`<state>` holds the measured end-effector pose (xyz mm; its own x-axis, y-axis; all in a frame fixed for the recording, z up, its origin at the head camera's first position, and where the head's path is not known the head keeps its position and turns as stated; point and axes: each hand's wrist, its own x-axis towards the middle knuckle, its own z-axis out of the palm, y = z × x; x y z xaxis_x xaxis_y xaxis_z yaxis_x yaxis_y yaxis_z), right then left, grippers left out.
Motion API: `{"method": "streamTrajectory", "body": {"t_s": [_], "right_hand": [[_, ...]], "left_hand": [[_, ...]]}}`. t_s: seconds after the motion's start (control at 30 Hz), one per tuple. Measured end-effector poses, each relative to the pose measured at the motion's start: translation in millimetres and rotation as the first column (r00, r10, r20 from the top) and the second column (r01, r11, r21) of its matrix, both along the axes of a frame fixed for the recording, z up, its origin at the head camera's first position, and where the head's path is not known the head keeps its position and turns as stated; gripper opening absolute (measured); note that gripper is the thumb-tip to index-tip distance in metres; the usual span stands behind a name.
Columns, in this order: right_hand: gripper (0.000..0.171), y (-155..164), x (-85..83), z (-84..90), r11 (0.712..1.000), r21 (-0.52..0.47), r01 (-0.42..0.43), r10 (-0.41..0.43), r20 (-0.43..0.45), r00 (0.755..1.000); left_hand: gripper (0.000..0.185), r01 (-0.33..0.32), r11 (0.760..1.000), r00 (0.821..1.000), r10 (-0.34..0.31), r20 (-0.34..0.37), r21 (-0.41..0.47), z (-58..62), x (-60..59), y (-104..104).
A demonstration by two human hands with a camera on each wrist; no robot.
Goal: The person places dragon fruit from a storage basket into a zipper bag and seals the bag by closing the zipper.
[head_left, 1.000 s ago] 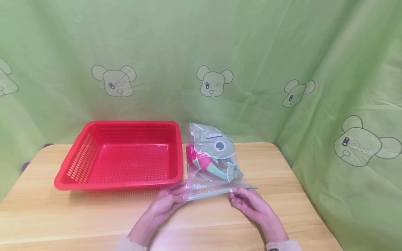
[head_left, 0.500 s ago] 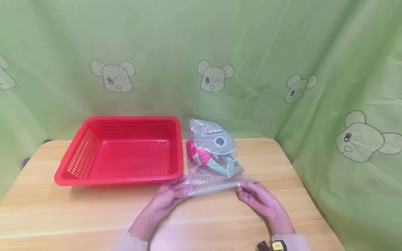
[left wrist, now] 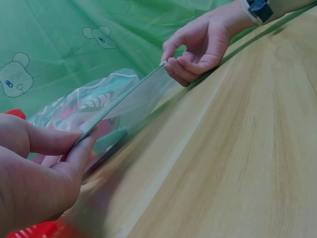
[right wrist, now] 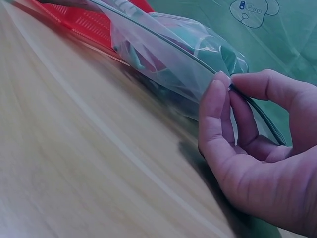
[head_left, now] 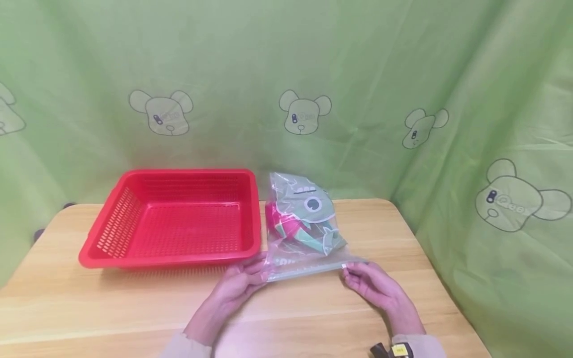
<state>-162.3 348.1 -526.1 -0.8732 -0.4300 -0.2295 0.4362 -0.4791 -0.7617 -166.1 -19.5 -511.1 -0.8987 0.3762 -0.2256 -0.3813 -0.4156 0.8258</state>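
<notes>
Clear zip bag (head_left: 304,233) lies on the wooden table (head_left: 89,308), just right of the red basket (head_left: 174,219), its left edge touching or nearly touching the basket's right wall; can't tell which. Inside the bag: green, teal & pink printed stuff, crumpled, w/ a cartoon eye showing; exact item can't be told.

Left hand (head_left: 239,286) pinches the bag's near-left corner, thumb on top & fingers curled under the seal strip; the left wrist view shows thumb and forefinger (left wrist: 81,148) pressed together on the strip edge. Right hand (head_left: 373,288) pinches the seal toward its right end; in the right wrist view thumb and forefinger (right wrist: 215,104) close on the thin dark zip line, other fingers curled loosely into the palm. The seal strip runs taut btwn the two hands, roughly parallel to the table's near edge, raised a little off the wood.

Both wrists show pale sleeve cuffs; a dark strap w/ a yellow tag sits on the right wrist (head_left: 396,349).

Behind the table hangs a green curtain (head_left: 403,74) printed w/ bear heads. Basket is perforated, shallow, rectangular, nothing visible in it.
</notes>
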Motion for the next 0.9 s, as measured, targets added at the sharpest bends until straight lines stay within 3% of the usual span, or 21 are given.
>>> {"method": "streamTrajectory", "body": {"t_s": [0.23,0.4,0.63,0.9], "right_hand": [[0.019,9.2,7.8,2.9,0.997,-0.053,0.058,-0.054,0.078,0.995],[0.016,18.2,10.6,3.5,0.997,-0.047,0.055,-0.052,0.056,0.997],[0.019,28.4,9.4,4.6,0.989,0.114,0.093,-0.098,0.041,0.994],[0.029,44.8,10.2,0.9,0.996,0.082,0.030,-0.028,-0.027,0.999]], "left_hand": [[0.063,0.013,1.000,1.000,-0.013,-0.010,0.006,3.5,-1.2,0.9],[0.066,0.001,1.000,1.000,-0.001,0.003,-0.006,6.8,0.3,-0.7],[0.066,0.007,1.000,1.000,-0.007,-0.010,-0.007,12.0,0.5,-3.2],[0.065,0.009,1.000,1.000,-0.009,-0.002,-0.020,3.9,1.6,-2.5]]}}
